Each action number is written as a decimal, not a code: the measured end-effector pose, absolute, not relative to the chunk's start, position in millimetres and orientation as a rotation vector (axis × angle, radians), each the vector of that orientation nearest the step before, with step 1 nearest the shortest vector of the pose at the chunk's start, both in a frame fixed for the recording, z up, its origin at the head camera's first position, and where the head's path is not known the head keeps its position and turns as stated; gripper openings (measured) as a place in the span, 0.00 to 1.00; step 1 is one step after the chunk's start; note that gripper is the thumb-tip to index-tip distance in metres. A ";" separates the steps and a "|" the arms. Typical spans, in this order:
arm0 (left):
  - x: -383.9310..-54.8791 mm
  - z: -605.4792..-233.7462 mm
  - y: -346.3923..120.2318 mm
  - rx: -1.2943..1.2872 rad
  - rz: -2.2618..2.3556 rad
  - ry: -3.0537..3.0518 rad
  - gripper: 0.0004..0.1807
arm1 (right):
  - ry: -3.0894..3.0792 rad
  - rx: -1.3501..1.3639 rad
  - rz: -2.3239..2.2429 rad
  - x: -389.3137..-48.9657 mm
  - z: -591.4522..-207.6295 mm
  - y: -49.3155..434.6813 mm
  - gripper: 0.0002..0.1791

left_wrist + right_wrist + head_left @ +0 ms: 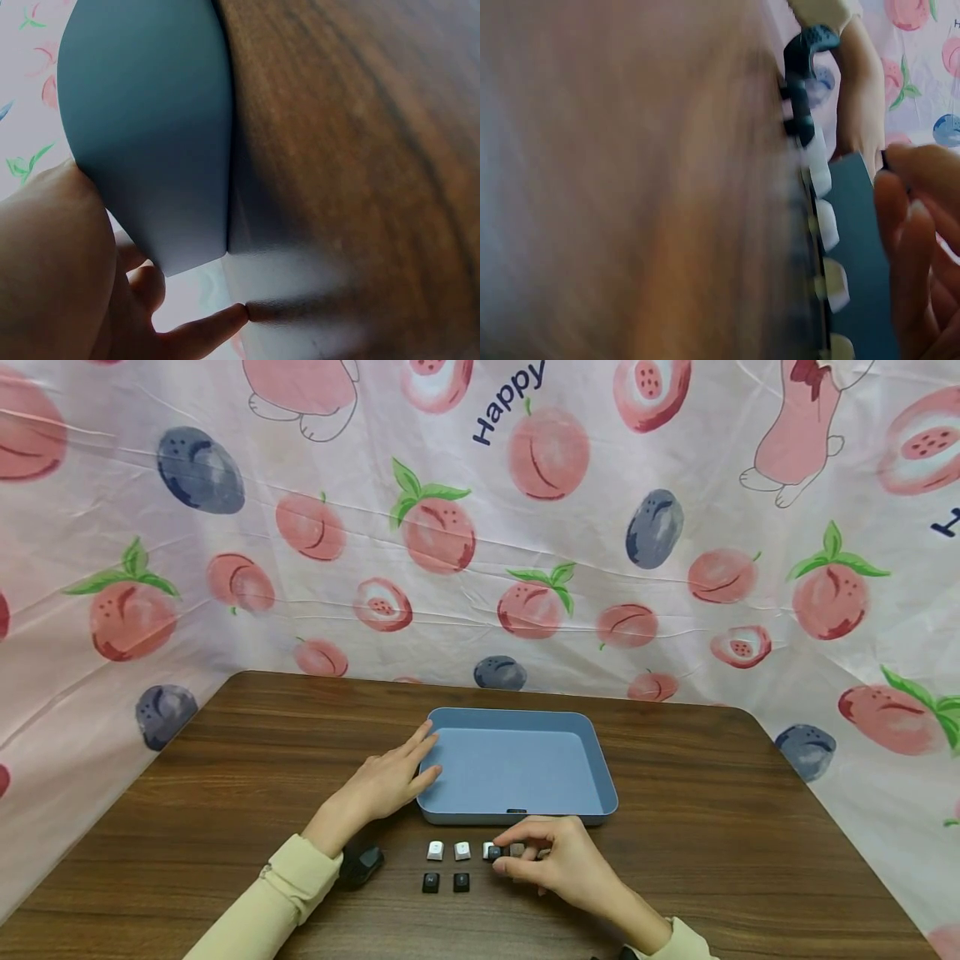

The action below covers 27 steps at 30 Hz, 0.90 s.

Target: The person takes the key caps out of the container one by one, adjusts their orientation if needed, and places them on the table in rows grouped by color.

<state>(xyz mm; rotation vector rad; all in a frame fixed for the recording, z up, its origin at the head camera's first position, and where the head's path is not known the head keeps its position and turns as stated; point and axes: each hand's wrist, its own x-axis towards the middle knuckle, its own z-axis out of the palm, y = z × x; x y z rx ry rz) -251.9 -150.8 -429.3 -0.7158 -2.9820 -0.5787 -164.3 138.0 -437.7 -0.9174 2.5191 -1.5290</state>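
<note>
My right hand [558,864] pinches a small black keycap [495,853] between thumb and forefinger, above the table. Behind it stands a row of white keycaps, among them one at the left end [436,851] and its neighbour [462,851]; the hand partly covers the right end of this row. Two more black keycaps, a left one [431,882] and a right one [461,882], sit in front of the white row. My left hand [386,781] rests at the left rim of a shallow blue tray [517,718], its fingers extended. In the left wrist view, fingers reach around the tray's side wall [150,135].
Everything stands on a brown wood-grain table [690,793]. A peach-patterned cloth [570,527] hangs behind the table and along its sides. A black wrist device [366,864] sits by the left sleeve, left of the keycaps.
</note>
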 end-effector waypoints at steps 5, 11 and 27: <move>-252.5 -430.3 -151.0 -0.717 -0.580 -2.977 0.35 | 2.504 -0.885 -1.510 -159.0 -446.6 135.2 0.11; -252.5 -431.3 -151.0 -0.725 -0.580 -2.974 0.35 | 2.495 -0.901 -1.484 -155.5 -459.4 133.2 0.12; -251.6 -431.8 -152.1 -0.725 -0.588 -2.976 0.34 | 2.583 -1.048 -1.432 -154.1 -468.3 129.7 0.10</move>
